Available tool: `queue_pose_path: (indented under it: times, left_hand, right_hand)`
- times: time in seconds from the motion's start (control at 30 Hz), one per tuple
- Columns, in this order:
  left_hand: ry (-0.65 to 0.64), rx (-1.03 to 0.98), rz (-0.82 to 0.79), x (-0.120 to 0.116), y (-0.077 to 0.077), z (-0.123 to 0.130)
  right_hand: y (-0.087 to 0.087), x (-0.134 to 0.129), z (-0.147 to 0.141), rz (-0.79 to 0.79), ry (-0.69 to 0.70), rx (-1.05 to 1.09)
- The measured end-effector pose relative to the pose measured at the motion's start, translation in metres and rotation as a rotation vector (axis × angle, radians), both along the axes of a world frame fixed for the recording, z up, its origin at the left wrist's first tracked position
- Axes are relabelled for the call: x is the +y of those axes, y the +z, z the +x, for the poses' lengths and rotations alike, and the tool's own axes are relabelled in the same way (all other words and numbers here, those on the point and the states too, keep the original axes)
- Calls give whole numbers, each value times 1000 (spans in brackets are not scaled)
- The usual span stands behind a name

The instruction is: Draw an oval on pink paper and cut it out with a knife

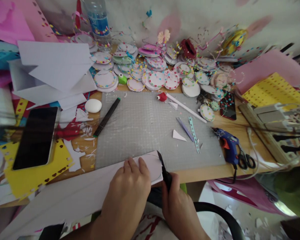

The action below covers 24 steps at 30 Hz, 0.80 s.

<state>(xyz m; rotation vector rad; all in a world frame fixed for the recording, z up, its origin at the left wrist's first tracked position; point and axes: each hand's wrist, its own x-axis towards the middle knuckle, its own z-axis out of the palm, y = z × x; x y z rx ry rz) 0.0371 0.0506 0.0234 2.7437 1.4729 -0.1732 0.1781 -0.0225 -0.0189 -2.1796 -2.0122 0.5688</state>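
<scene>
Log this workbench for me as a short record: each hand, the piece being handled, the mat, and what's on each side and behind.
Left hand: fingers on top of the white board
Right hand: gripping a black cutter, blade at the board's right end
White board: long, overlapping the mat's near edge
Mat: grey, gridded; black marker toward its left
Right side: blue glue gun, scissors
Left side: large phone
Behind: decorated discs, plastic bottle

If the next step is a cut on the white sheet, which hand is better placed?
Probably the right hand: it holds the black cutter at the right end of the sheet. The left hand rests on the sheet, with no tool visible.
</scene>
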Motion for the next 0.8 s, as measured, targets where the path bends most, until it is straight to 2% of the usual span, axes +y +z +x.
queue_pose_path:
  times: [0.07,0.23,0.33,0.57,0.8]
  left_hand:
    - [-8,-12,0,1,1,0]
    - [-22,-15,32,1,2,1]
    - [-16,0,13,-1,1,1]
    - [4,60,-131,2,2,0]
    - [62,85,-318,12,11,-1]
  right_hand:
    - [1,2,-3,-58,-7,-74]
    - [8,13,-8,-365,-46,-197]
    - [12,21,-11,-477,-47,-226]
    - [17,36,-11,-606,9,-231]
    - [15,39,-12,-607,-4,-241]
